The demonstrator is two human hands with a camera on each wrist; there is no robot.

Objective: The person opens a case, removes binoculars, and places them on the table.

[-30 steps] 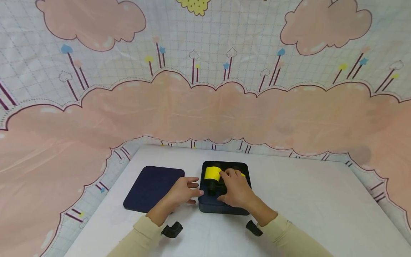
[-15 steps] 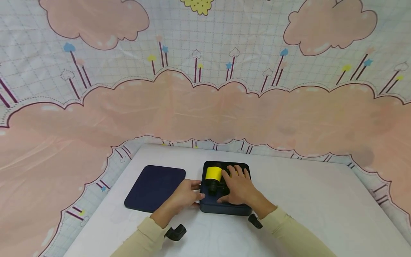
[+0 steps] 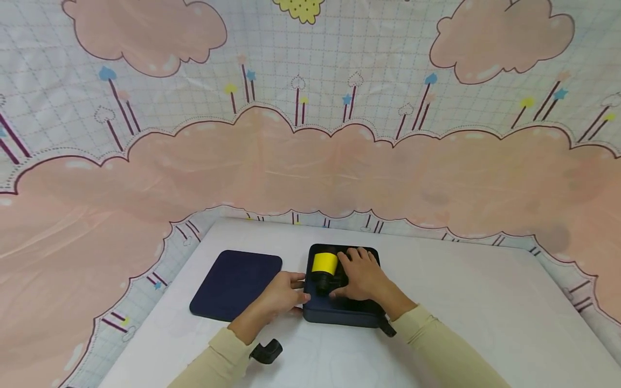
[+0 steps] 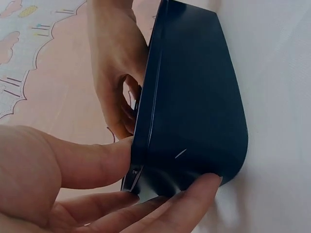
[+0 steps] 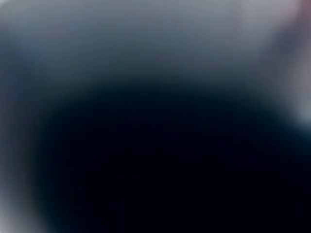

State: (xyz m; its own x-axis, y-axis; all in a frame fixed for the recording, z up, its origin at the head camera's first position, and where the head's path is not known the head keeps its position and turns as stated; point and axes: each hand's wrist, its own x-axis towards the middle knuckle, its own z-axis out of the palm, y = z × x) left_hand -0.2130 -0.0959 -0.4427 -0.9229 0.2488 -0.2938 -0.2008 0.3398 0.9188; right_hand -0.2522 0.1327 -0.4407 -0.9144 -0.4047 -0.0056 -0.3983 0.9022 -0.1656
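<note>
An open dark navy box [image 3: 339,317] holds a pair of black and yellow binoculars [image 3: 324,264]. My right hand [image 3: 363,277] reaches into the box and grips the right half of the binoculars, which the hand hides; the left yellow barrel shows. At the box's left side, my left hand [image 3: 280,293] holds the box. In the left wrist view, its thumb [image 4: 92,162] lies at the rim and its fingers [image 4: 189,204] are along the outer wall near a corner. The right wrist view is dark and blurred.
A flat dark navy lid [image 3: 233,283] lies on the white table [image 3: 485,302], left of the box. A patterned cloth [image 3: 310,172] hangs behind the table. Black wrist-worn pieces [image 3: 268,351] stick out below both sleeves.
My left hand has come in to the box and now holds its left side. My right hand has shifted slightly right over the binoculars, covering the right yellow barrel.
</note>
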